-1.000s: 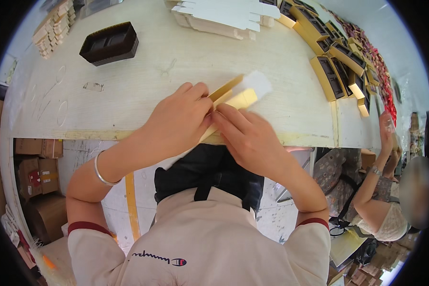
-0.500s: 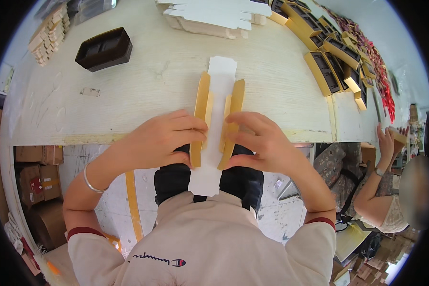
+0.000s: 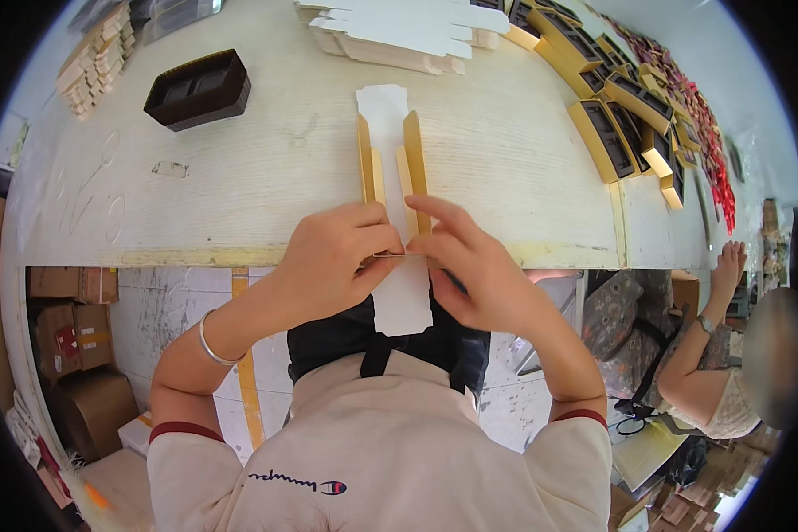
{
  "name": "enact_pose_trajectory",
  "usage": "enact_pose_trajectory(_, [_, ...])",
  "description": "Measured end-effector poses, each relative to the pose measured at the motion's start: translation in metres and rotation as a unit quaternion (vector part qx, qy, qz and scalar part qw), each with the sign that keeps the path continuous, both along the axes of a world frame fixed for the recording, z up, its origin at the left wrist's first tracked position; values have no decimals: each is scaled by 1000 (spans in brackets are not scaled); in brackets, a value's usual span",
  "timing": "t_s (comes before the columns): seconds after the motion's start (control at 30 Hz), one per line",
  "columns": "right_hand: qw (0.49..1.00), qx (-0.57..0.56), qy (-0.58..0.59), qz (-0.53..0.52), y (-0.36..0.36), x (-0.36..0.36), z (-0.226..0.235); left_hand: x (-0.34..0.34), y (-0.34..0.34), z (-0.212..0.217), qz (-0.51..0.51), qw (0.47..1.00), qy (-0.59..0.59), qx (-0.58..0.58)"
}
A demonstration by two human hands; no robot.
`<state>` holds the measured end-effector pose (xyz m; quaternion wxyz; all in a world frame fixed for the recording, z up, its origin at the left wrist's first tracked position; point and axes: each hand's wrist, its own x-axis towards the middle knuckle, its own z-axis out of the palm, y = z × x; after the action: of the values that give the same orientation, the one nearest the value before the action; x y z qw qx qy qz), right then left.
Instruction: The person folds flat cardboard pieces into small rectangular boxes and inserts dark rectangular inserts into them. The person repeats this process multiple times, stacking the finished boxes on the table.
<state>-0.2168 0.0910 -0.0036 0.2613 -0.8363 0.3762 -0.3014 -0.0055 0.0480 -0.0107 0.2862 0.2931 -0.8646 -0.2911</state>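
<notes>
**Both hands pinch a flat box blank at the tabletop edge**

The left hand (image 3: 332, 266) and the right hand (image 3: 474, 266) meet over a long white card blank (image 3: 390, 151) with two gold side flaps (image 3: 414, 160) standing up along its length. Each hand grips the blank between thumb and fingers, just where it crosses the near edge of the pale wooden tabletop (image 3: 239, 177). The far part of the blank lies on the tabletop; its near end hangs off the edge toward the person's lap.

The overhanging end has no support, so an uneven pinch could, by this view, twist the blank and put the crease off its line. Pressing too hard near the gold flaps may crumple them or fold them flat.

A dark brown tray (image 3: 197, 89) sits well apart at the far left, a stack of white blanks (image 3: 408, 35) lies at the far edge, and gold boxes (image 3: 607, 115) line the right. Another person's arm (image 3: 705, 346) shows at the right.
</notes>
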Motion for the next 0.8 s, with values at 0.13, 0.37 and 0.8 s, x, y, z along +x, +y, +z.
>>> enact_pose_trajectory(0.13, [983,-156,98,-6,11,-1,-1,2,-3,-3,10,1000,4,25])
enact_pose_trajectory(0.37, [991,-56,-111,-51,-5,5,-20,16,-16,16,-88,958,56,266])
enact_pose_trajectory(0.8, [951,-246,76,-170,-10,22,-8,6,-3,2,12,986,97,133])
